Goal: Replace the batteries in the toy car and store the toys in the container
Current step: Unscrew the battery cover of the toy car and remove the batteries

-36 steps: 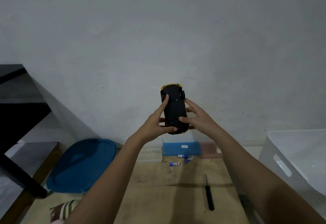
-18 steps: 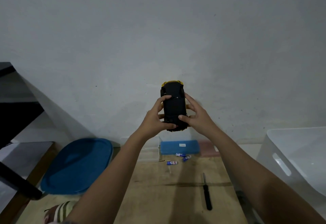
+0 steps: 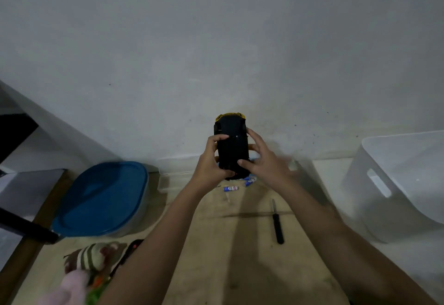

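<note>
Evidently the toy car (image 3: 231, 147) hangs above the worktop (image 3: 216, 244), black underside toward the camera. The left hand (image 3: 208, 163) and right hand (image 3: 264, 164) each grip a flank. It looks like light, rigid, rather slick plastic, so the sides between the wheels seem the safest hold.

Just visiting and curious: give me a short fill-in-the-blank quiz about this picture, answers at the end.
1. The left hand and right hand hold the toy car with its black ___ facing the camera.
2. The container lid at the left is ___.
3. The black tool lying untouched on the wood is a ___.
Answers: underside, blue, screwdriver.
</note>
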Demonstrator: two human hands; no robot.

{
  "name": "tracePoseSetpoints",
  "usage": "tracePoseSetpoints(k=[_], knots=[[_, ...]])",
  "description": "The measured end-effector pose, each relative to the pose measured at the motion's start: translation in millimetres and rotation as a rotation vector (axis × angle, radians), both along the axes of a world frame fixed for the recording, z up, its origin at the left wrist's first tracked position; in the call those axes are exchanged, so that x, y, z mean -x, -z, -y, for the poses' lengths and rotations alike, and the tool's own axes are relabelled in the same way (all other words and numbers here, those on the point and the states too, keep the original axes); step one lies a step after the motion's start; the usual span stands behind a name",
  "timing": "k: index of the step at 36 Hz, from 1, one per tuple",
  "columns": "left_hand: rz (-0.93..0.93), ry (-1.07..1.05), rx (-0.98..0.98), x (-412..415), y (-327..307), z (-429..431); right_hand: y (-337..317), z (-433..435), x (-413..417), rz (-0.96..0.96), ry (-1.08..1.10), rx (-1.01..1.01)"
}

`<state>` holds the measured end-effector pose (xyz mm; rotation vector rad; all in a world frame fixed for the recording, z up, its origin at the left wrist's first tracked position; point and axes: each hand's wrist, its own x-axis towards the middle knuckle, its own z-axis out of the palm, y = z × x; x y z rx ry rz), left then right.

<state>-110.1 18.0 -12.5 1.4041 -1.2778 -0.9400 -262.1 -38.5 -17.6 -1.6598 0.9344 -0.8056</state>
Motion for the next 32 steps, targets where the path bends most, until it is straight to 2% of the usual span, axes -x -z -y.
tracePoseSetpoints(k=[5, 11, 15, 20, 22, 27, 32], knots=[[0.039, -0.004, -0.110, 0, 54, -23, 57, -19, 16, -0.002, 0.010, -0.182], [0.015, -0.041, -0.243, 0, 101, -55, 134, -38, 59, -0.360, 0.234, -0.193], [-0.031, -0.098, -0.314, -1, 116, -69, 154, -52, 71, -0.655, 0.316, -0.115], [-0.043, -0.134, -0.308, -4, 116, -75, 160, -51, 62, -0.744, 0.323, -0.114], [-0.032, -0.144, -0.296, -7, 109, -74, 156, -45, 58, -0.688, 0.329, -0.116], [-0.016, -0.194, -0.235, -17, 79, -63, 106, -28, 37, -0.236, 0.399, -0.131], [-0.001, -0.252, -0.156, -27, 49, -49, 39, -17, 12, 0.073, 0.281, -0.048]])
